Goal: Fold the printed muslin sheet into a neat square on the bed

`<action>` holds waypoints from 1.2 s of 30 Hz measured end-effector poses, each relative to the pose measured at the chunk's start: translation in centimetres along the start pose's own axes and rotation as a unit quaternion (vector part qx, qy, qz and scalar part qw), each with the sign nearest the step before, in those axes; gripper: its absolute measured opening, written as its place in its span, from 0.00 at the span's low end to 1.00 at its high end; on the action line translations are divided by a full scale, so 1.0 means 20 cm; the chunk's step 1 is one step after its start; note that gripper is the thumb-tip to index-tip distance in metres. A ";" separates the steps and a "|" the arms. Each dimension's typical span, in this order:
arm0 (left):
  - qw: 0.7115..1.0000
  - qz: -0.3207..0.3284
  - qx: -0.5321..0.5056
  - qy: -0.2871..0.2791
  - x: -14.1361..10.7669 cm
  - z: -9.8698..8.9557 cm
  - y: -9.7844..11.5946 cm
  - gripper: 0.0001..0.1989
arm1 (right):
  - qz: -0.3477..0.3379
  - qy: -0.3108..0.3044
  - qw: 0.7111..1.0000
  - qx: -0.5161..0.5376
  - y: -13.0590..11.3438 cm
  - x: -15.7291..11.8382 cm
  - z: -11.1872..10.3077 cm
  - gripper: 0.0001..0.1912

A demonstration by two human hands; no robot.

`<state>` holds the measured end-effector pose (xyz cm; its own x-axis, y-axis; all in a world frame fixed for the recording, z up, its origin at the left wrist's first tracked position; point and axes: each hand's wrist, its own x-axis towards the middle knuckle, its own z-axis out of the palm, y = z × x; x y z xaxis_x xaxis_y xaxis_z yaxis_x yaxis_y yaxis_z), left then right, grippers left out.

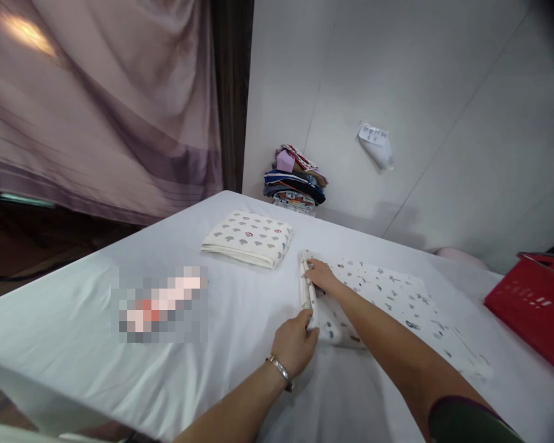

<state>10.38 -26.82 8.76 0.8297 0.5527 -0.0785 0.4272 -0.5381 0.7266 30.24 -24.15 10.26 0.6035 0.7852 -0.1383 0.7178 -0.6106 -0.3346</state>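
Observation:
A white cloth (392, 289) printed with small dark motifs lies on the bed-like white surface, with its left edge turned up into a narrow fold. My left hand (296, 343), wearing a silver bracelet (281, 372), is closed on the near end of that fold. Farther along the same edge, my right hand (323, 275) grips the fold from above, and its forearm crosses over the cloth and covers part of it. To the left of both hands rests a neatly folded white cloth (249, 237) with grey and red motifs.
A red bag or box (535, 307) stands at the right edge. Behind the white-sheeted surface (240, 320) rises a stack of folded fabrics (295, 178) against the wall. A pixelated area blurs something at the left. Pinkish curtains (133, 92) hang at the back left.

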 end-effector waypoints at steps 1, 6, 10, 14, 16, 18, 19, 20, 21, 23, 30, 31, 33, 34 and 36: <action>1.000 -0.012 0.002 -0.003 0.00 0.00 0.00 0.21 | 0.000 0.002 1.000 -0.003 -0.01 -0.01 0.01 0.26; 0.997 -0.059 -0.044 -0.011 0.01 -0.02 0.01 0.23 | -0.015 0.000 1.000 -0.019 -0.06 -0.03 0.01 0.21; 0.994 -0.074 -0.075 -0.007 0.02 -0.03 0.01 0.22 | -0.035 0.018 0.999 -0.023 -0.05 -0.01 -0.04 0.25; 0.996 -0.072 -0.049 -0.001 0.02 -0.02 0.01 0.22 | -0.063 0.039 0.997 -0.035 -0.04 0.03 -0.01 0.27; 0.997 -0.066 -0.030 0.003 0.03 -0.01 0.00 0.23 | -0.074 0.012 0.996 -0.048 -0.04 0.05 0.03 0.30; 0.998 -0.063 -0.019 0.005 0.03 -0.01 -0.01 0.24 | -0.078 -0.011 0.995 -0.055 -0.03 0.06 0.06 0.32; 0.998 -0.061 -0.017 0.005 0.03 -0.01 -0.01 0.24 | -0.079 -0.019 0.995 -0.052 -0.03 0.07 0.06 0.32; 0.998 -0.059 -0.018 0.004 0.03 -0.01 -0.01 0.25 | -0.081 -0.023 0.995 -0.044 -0.03 0.07 0.05 0.31; 0.998 -0.056 -0.019 0.004 0.03 -0.01 -0.01 0.25 | -0.081 -0.027 0.996 -0.034 -0.02 0.06 0.04 0.31; 0.998 -0.055 -0.027 0.000 0.03 -0.01 -0.01 0.26 | -0.081 -0.023 0.996 -0.018 0.01 0.03 0.01 0.31; 0.997 -0.069 -0.029 0.005 0.04 -0.02 0.00 0.27 | -0.117 -0.028 0.993 -0.015 0.13 -0.14 0.05 0.33; 0.997 -0.066 -0.030 0.007 0.04 -0.02 -0.01 0.26 | -0.107 -0.038 0.994 -0.003 0.13 -0.16 0.05 0.33; 0.998 -0.055 -0.036 0.008 0.05 -0.02 -0.03 0.26 | -0.089 -0.030 0.995 0.028 0.13 -0.18 0.02 0.33; 0.998 -0.049 -0.040 0.007 0.05 -0.02 -0.04 0.25 | -0.083 -0.019 0.996 0.039 0.13 -0.20 0.00 0.32; 0.998 -0.041 -0.045 0.005 0.06 -0.02 -0.05 0.25 | -0.092 0.005 0.995 0.046 0.18 -0.26 -0.04 0.30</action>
<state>10.85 -25.26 8.18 0.7895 0.5993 -0.1324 0.4587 -0.4328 0.7761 29.99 -30.54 10.53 0.4688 0.8815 -0.0568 0.7820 -0.4441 -0.4373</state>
